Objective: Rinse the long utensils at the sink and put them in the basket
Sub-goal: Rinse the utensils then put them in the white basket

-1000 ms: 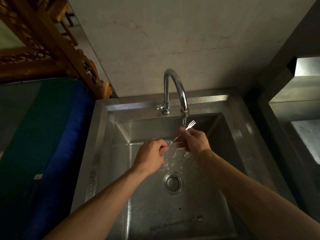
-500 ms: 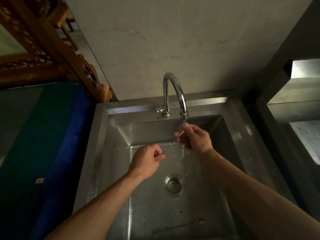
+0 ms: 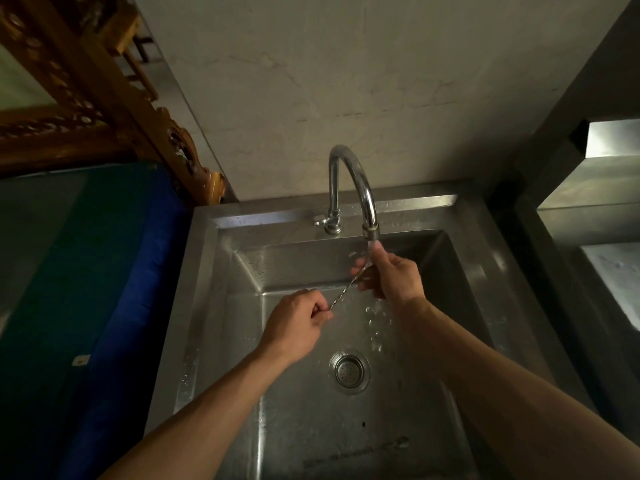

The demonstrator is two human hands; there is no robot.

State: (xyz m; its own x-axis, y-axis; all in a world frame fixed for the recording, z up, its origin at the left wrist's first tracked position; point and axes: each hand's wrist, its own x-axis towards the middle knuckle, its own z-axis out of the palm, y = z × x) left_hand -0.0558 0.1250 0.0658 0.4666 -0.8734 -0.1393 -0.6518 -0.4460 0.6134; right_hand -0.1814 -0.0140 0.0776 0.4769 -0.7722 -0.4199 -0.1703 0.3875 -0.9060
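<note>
Rinsing is under way: the left hand (image 3: 298,323) pinches the handle end of a thin twisted-steel utensil (image 3: 343,295), while the right hand (image 3: 391,277) rubs its head under the curved chrome tap (image 3: 356,188) above the stainless sink (image 3: 221,306). Next comes carrying it to the basket, which is out of view.

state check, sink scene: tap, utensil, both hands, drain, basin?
faucet: running, water falling from the spout
long utensil: held at both ends, under the stream
left hand: pinching the lower end
right hand: closed on the upper end, under the spout
drain strainer: seated, uncovered
sink: wet, not filled
</note>
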